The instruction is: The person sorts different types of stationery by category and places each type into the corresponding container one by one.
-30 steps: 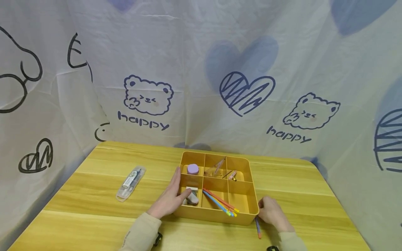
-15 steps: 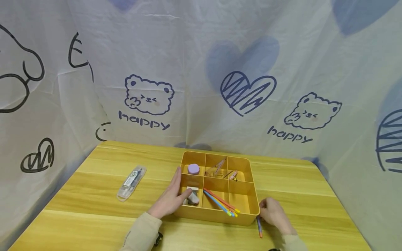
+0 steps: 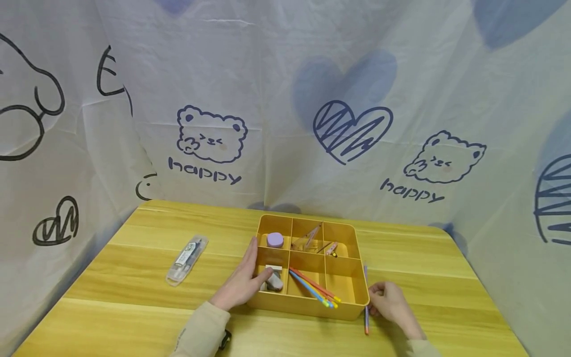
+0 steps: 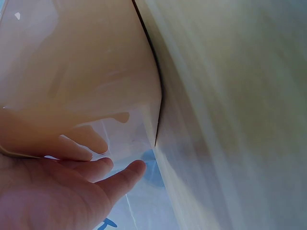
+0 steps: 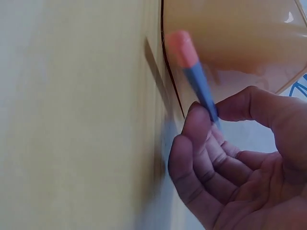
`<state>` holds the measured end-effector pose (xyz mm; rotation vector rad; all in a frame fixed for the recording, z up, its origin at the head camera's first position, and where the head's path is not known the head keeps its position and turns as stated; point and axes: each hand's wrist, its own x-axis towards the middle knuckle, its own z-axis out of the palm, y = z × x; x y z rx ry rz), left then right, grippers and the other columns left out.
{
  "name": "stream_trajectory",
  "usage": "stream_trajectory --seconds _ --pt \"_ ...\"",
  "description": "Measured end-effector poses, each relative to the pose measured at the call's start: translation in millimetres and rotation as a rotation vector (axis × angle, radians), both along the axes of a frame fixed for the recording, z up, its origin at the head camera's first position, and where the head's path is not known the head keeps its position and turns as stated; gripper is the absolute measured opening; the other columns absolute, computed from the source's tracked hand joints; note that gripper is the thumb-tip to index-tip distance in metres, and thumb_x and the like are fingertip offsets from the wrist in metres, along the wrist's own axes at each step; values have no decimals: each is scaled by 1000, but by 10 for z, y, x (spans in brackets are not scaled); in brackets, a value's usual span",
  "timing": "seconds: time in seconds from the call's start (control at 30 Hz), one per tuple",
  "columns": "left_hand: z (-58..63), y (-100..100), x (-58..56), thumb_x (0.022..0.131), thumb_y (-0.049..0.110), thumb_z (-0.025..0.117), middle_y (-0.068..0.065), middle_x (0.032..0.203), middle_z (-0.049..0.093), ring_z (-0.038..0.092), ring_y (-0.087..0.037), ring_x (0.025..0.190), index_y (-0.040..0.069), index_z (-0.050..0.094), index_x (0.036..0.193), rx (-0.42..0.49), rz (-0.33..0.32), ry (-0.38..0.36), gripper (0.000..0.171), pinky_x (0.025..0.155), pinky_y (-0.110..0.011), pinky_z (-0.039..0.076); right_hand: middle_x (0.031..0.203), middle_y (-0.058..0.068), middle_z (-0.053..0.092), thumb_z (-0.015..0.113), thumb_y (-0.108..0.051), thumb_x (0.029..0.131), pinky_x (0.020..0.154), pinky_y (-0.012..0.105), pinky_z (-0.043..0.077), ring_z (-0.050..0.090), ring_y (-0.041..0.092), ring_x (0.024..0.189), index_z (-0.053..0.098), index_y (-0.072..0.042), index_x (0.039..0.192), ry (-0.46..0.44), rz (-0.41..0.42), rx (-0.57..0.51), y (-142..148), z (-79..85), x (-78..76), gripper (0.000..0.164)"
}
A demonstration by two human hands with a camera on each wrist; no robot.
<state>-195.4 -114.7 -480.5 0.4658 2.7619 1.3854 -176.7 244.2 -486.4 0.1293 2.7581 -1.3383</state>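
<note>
My left hand (image 3: pixel 241 285) holds the left wall of a yellow divided storage box (image 3: pixel 303 306), fingers along the outside and thumb over the rim. In the left wrist view, its fingers (image 4: pixel 122 182) lie against the smooth outer wall. Beside the box's right wall, my right hand (image 3: pixel 390 302) pinches a blue pencil (image 3: pixel 367 322) between thumb and fingertips. The pencil's pinkish-red end (image 5: pixel 182 48) points away from the hand in the right wrist view. Several coloured pencils (image 3: pixel 314 287) lean in the front middle compartment; erasers (image 3: pixel 274 281) lie front left, partly behind my thumb.
A purple lidded item (image 3: pixel 274 240) sits in the back left compartment, set squares (image 3: pixel 308 239) in the back middle, small pink and dark items (image 3: pixel 331 249) back right. A clear pencil case (image 3: pixel 186 260) lies left on the wooden table (image 3: pixel 134 277). A printed curtain (image 3: pixel 276 124) hangs behind.
The blue pencil has turned from a slant to lie along the box's right wall, its far end now showing past my right hand. That hand has shifted slightly right; the left stays put.
</note>
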Motion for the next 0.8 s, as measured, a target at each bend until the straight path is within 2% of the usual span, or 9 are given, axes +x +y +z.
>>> stream_trajectory --seconds 0.23,0.57,0.8 --pt "-7 -4 -2 105 30 53 -19 170 -4 9 -38 157 1 -4 161 -4 -1 9 85 128 -54 15 70 8 66 56 -4 97 52 25 55 63 17 57 62 15 107 16 -8 -36 0 30 20 22" --pt "-10 -4 -3 104 29 54 -21 170 -3 9 -38 157 1 -3 161 -1 0 14 85 127 -54 16 82 12 73 57 0 96 56 21 55 61 9 58 59 18 114 120 -49 -90 7 70 12 25" --pt "-10 -4 -7 104 29 54 -21 170 -3 9 -38 157 1 -3 161 4 -2 12 85 128 -54 15 77 8 67 55 2 96 58 21 56 59 5 60 61 14 115 198 -102 -161 -9 94 12 23"
